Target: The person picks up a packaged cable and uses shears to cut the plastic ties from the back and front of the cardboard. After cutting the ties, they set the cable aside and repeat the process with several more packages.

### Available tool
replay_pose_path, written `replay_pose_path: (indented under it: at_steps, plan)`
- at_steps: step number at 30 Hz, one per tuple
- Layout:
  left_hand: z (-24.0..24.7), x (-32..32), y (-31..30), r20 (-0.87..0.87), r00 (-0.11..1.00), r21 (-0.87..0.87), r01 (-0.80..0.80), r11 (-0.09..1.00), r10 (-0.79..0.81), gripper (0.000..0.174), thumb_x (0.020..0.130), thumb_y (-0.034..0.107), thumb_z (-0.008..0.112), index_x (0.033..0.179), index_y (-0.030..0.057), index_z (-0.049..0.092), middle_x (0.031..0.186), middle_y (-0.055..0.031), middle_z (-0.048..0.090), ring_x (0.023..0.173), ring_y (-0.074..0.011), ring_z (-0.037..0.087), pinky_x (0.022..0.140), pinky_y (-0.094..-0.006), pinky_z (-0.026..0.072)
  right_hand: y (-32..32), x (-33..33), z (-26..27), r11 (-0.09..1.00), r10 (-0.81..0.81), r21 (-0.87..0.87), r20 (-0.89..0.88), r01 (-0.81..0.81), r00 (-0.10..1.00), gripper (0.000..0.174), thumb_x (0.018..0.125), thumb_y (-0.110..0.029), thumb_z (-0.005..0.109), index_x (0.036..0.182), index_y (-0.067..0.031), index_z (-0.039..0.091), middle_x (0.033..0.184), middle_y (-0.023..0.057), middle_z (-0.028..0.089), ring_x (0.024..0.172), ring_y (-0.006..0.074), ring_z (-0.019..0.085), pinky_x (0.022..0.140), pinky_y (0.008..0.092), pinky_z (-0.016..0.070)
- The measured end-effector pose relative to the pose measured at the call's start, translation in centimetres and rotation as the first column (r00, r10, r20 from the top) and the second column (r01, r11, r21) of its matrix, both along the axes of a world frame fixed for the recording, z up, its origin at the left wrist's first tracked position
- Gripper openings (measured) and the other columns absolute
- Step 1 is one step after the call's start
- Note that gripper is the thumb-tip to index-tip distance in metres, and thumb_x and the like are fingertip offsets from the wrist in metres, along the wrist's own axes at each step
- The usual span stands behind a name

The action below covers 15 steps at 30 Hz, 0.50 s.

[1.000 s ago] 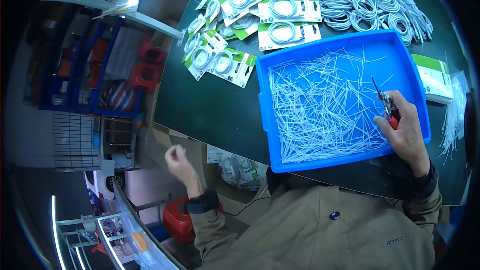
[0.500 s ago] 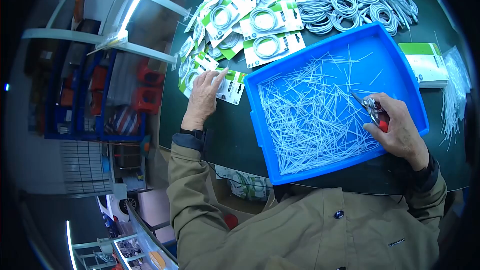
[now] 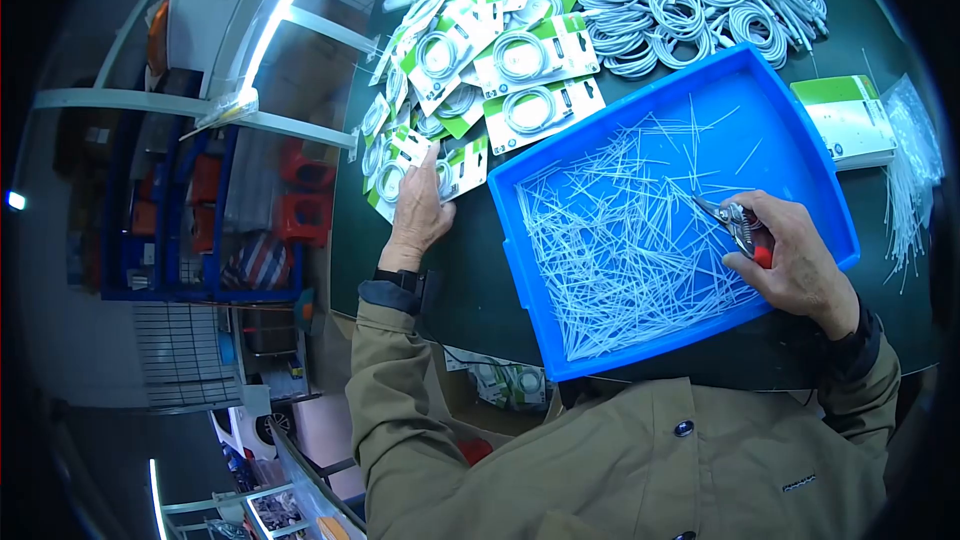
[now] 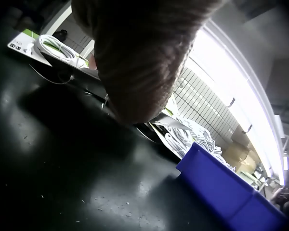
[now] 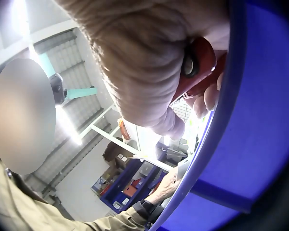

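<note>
My left hand (image 3: 420, 208) reaches over the near edge of a heap of carded cables, its fingers on a white-and-green card (image 3: 467, 166) that carries a coiled white cable. One finger lies straight along the card, and the thumb stands apart toward the table. In the left wrist view the palm hides the fingertips. My right hand (image 3: 795, 258) grips a pair of red-handled snips (image 3: 742, 227), blades pointing left over the blue tray (image 3: 818, 155). In the tray lie thin white plastic strips (image 3: 630, 240), heaped mostly at its left and middle.
Coiled grey cables (image 3: 700, 0) pile up behind the tray. To the right stand a stack of white-and-green cards (image 3: 845, 125) and a plastic bag with long white cable ties (image 3: 905, 195). A box with packaged cables (image 3: 505, 380) sits below the table edge.
My left hand has swung from off the table's left side up to the carded cables, where the near card has tilted slightly. The right hand keeps its hold on the snips, over the tray.
</note>
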<state>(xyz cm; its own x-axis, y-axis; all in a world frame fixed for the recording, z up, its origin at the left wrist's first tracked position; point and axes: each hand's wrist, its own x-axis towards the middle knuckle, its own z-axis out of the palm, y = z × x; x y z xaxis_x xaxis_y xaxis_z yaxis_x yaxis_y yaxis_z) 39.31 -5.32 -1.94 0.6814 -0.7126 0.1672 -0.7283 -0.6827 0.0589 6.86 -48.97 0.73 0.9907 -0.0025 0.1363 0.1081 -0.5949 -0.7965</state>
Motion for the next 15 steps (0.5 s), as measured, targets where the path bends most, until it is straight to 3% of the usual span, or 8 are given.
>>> replay_pose_path:
  at_steps: [4,5,8,9,10,12,13,15]
  plan:
    - [1.9,-0.1,-0.7,0.253,0.967,-0.071,0.022,0.997,-0.004,0.046,0.089,0.003,0.066,0.135,-0.0008,0.062,0.104,-0.019,0.066,0.101,-0.0432,0.06,0.091,-0.0519,0.0489,-0.2,-0.1,0.3,1.0,-0.004,0.015,-0.044,0.005,0.999,0.062,0.08,-0.013,0.088,0.133,0.005,0.062,0.112,0.0248,0.071,0.096,0.0398,0.072,0.087,0.0429,0.0574]
    - [3.7,-1.2,-1.6,0.285,0.956,-0.102,-0.04,0.994,0.068,0.025,0.099,0.01,0.064,0.121,0.0002,0.068,0.103,-0.0179,0.066,0.096,-0.0427,0.062,0.086,-0.0519,0.0503,-0.2,-0.1,0.3,1.0,0.0,0.014,-0.027,0.001,1.0,0.064,0.081,-0.014,0.087,0.136,0.0049,0.061,0.115,0.0259,0.071,0.1,0.0411,0.072,0.09,0.0434,0.0568]
    - [5.9,-2.3,-1.9,0.257,0.936,-0.307,-0.157,0.939,0.241,0.028,0.101,0.013,0.062,0.125,-0.0013,0.066,0.103,-0.0221,0.067,0.095,-0.0446,0.064,0.085,-0.0493,0.0526,-0.1,-0.2,0.9,1.0,0.018,-0.003,0.003,-0.018,1.0,0.069,0.083,-0.014,0.084,0.144,0.0046,0.058,0.126,0.0293,0.069,0.111,0.0448,0.07,0.099,0.0448,0.0544]
    - [6.9,-3.1,-2.1,0.19,0.925,-0.375,-0.241,0.895,0.328,0.025,0.107,0.016,0.059,0.121,-0.0039,0.065,0.104,-0.0203,0.072,0.091,-0.037,0.071,0.082,-0.0435,0.0552,0.0,-0.4,1.4,0.999,0.022,-0.023,-0.002,-0.022,1.0,0.071,0.084,-0.014,0.083,0.147,0.0045,0.056,0.13,0.0304,0.068,0.115,0.0458,0.068,0.102,0.0452,0.0531]
    - [7.8,-4.3,-2.8,0.039,0.953,-0.524,-0.238,0.818,0.302,0.027,0.109,0.018,0.058,0.121,-0.004,0.066,0.105,-0.0185,0.073,0.093,-0.0337,0.072,0.084,-0.0423,0.0557,0.2,-0.6,1.8,0.999,0.025,-0.045,-0.007,-0.026,1.0,0.073,0.084,-0.014,0.081,0.15,0.0044,0.054,0.134,0.0316,0.067,0.12,0.0468,0.067,0.105,0.0456,0.0517]
    - [9.0,-7.0,-4.5,-0.237,0.958,-0.763,-0.286,0.58,0.16,0.03,0.112,0.022,0.056,0.121,-0.0043,0.066,0.107,-0.0148,0.075,0.096,-0.027,0.073,0.086,-0.04,0.0565,0.8,-0.9,2.0,0.999,0.026,-0.025,-0.021,-0.027,0.999,0.077,0.086,-0.014,0.079,0.155,0.0042,0.048,0.131,0.0299,0.064,0.118,0.0463,0.064,0.105,0.0466,0.0495]
    - [9.1,-7.9,-4.3,-0.399,0.915,-0.798,-0.376,0.471,0.055,0.033,0.113,0.021,0.052,0.129,-0.0058,0.062,0.121,-0.0159,0.073,0.107,-0.0203,0.073,0.092,-0.0367,0.0582,1.2,-1.0,2.1,0.999,0.023,-0.025,-0.028,-0.024,0.999,0.078,0.087,-0.015,0.079,0.155,0.0041,0.047,0.128,0.029,0.064,0.116,0.0461,0.064,0.104,0.0469,0.0495]
    - [10.1,-11.1,-5.7,-0.588,0.796,-0.798,-0.543,0.263,-0.142,0.034,0.113,0.019,0.052,0.135,-0.0053,0.057,0.124,-0.017,0.072,0.106,-0.0217,0.074,0.094,-0.0372,0.0594,1.8,-1.1,2.6,0.999,0.026,-0.038,0.0,-0.026,1.0,0.079,0.087,-0.017,0.082,0.155,0.0036,0.048,0.117,0.0247,0.063,0.105,0.0431,0.065,0.096,0.0467,0.0514]
